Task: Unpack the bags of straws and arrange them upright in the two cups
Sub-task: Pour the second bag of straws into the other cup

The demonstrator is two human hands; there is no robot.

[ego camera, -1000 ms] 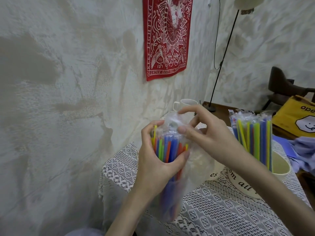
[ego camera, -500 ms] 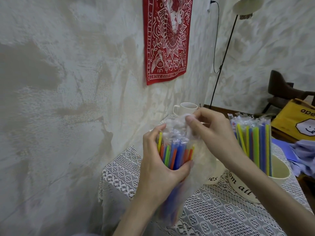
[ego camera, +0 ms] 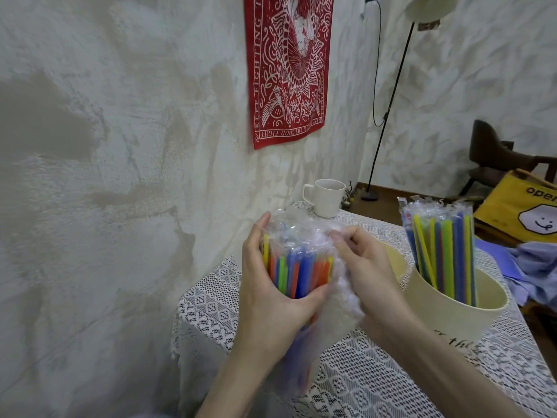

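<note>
- Straws (ego camera: pixel 297 271) in mixed colours stand bunched in my left hand (ego camera: pixel 272 292), which wraps round them through the clear plastic bag (ego camera: pixel 301 233), above the near-left part of the lace tablecloth (ego camera: pixel 376 384).
- My left thumb lies across the front of the bunch and my fingers curl round its far side, so that hand is closed firmly on the bagged bundle.
- My right hand (ego camera: pixel 366 268) sits just right of the bundle, fingers curled and pinching the crumpled top of the bag; I judge I am working the plastic open or peeling it down.
- The bag covers the straw tips, so by my reckoning this bundle is not yet unpacked.
- To the right of the bundle, the large cream cup (ego camera: pixel 458 315) with script lettering holds the second pack of straws (ego camera: pixel 440 245), upright but sealed in its wrapper.
- A second cream cup's rim (ego camera: pixel 394 263) shows just behind my right hand; I cannot tell what is in it.
- A white mug (ego camera: pixel 327 197) stands beyond the bundle, near the wall.
- Progress, as I judge it: early. No loose straws stand in either cup.
- Left to do: free this bundle, unwrap the other pack, and stand both sets upright in the two cups.
</note>
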